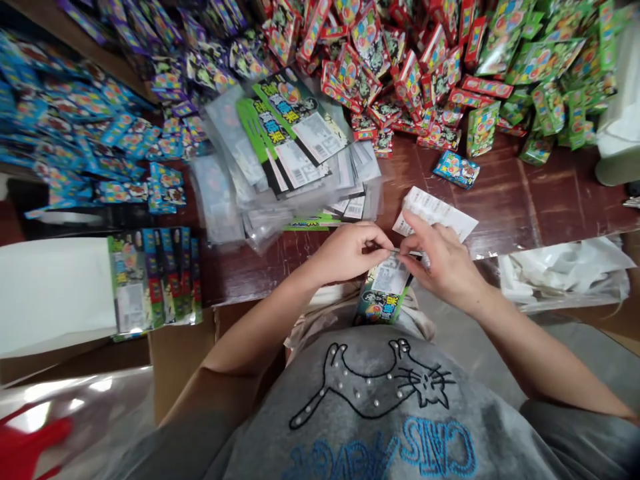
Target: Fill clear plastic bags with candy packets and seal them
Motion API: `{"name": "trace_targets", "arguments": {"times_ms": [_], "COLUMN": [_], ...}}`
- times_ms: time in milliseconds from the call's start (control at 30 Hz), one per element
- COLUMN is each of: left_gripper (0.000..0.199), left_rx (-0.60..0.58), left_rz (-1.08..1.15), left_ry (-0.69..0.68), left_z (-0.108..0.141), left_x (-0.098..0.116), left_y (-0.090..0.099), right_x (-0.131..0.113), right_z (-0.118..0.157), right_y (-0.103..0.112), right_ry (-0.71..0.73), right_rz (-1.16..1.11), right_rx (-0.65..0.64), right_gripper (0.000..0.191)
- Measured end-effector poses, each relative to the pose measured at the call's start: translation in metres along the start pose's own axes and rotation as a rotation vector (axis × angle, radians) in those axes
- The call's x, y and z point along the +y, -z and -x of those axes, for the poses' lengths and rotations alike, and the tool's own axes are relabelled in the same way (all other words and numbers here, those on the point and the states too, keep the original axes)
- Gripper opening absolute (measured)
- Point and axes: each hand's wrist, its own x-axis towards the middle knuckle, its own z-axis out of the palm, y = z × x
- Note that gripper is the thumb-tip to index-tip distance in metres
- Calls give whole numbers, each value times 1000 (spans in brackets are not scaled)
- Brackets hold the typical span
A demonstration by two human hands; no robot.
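Note:
Both hands meet at the table's front edge over a black and green printed package [384,293], which hangs below them near my lap. Thumb and fingers of my left hand [353,248] are pinched on its upper edge. My right hand [440,260] pinches the same edge just beside, its fingertips nearly touching the left ones. A white label shows on the package. Under and behind my right hand lies a white sheet of stickers [435,212]. A blue candy box [457,169] sits alone behind the sheet.
Clear bags with printed cards [300,133] are stacked behind my left hand. Piles of blue [75,127], purple [200,60], red [365,60] and green packets [550,80] line the back. Filled packages [155,280] stand at left; plastic bags [565,270] lie at right.

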Motion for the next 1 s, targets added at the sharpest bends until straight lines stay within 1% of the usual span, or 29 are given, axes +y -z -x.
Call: {"name": "trace_targets", "arguments": {"times_ms": [67,133,167,200,267,300,333,400,433,467,500,533,600,633,667,700,733,767,800,833,867,900,933,1000], "left_gripper": [10,6,5,7,14,16,18,29,37,46,55,63,73,73,68,59,51,46,43,44,47,52,56,62], "left_rx": [11,44,65,82,121,176,273,582,736,853,916,926,854,803,749,690,631,573,523,489,469,478,509,579], "left_rz": [-1,-4,0,10,42,56,70,129,167,206,244,274,288,279,257,220,180,149,142,158,200,257,312,397], "left_ry": [-25,-40,-35,-20,35,68,99,134,138,136,132,133,150,167,186,204,214,210,191,160,121,86,57,27], "left_z": [5,10,14,18,30,37,46,67,78,88,98,108,124,131,136,139,139,136,131,123,115,106,98,88], "left_x": [1,2,2,1,-5,-9,-13,-24,-28,-32,-36,-38,-41,-40,-39,-36,-34,-31,-28,-26,-25,-25,-26,-29], "left_y": [-1,-4,-5,-3,7,15,24,39,43,42,38,29,7,-3,-12,-18,-21,-22,-21,-20,-19,-19,-19,-22], "right_x": [-4,-6,-6,-5,-3,-1,1,5,6,5,3,0,-9,-14,-17,-20,-22,-23,-24,-24,-25,-25,-25,-24], "right_z": [4,5,4,4,4,6,9,17,21,24,25,25,20,15,10,4,-2,-9,-15,-21,-26,-29,-31,-29], "right_y": [-9,-15,-17,-18,-17,-17,-18,-24,-31,-40,-49,-58,-71,-73,-73,-70,-67,-64,-61,-59,-58,-57,-58,-58], "right_ry": [-4,-17,-16,-9,9,8,-8,-71,-108,-141,-178,-221,-317,-355,-371,-359,-320,-267,-211,-155,-110,-81,-65,-45], "right_rz": [33,26,11,-10,-71,-120,-184,-350,-443,-528,-591,-626,-627,-611,-604,-615,-644,-676,-697,-703,-686,-641,-573,-413], "right_rx": [22,27,20,7,10,47,109,238,274,284,282,293,373,419,440,414,335,215,82,-23,-63,-25,75,313], "right_gripper": [85,94,95,95,96,97,99,102,102,101,99,96,89,86,84,83,84,86,86,86,86,86,85,80]}}
